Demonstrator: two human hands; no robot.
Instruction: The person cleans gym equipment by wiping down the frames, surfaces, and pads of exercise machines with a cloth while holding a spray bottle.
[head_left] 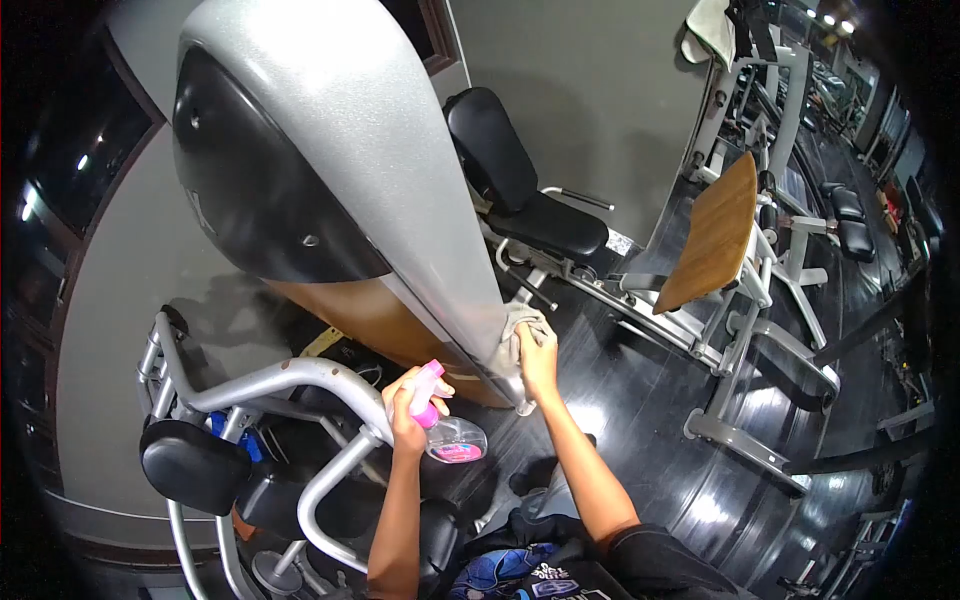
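A clear spray bottle (458, 440) with a pink trigger head is in my left hand (405, 412), whose fingers wrap round its neck; the bottle tilts down to the right. My right hand (539, 362) presses a grey cloth (518, 330) against the lower edge of a tall silver machine housing (370, 120). The housing has a black panel (250, 180) on its left side and a brown panel (350, 320) below. The fingers of my right hand are partly hidden by the cloth.
Curved silver bars (290, 375) with black pads (195, 467) stand at the left. Behind the housing is a black seat (550, 222) with a backrest. More frames and a brown board (710, 235) are at the right, on the dark shiny floor (630, 430).
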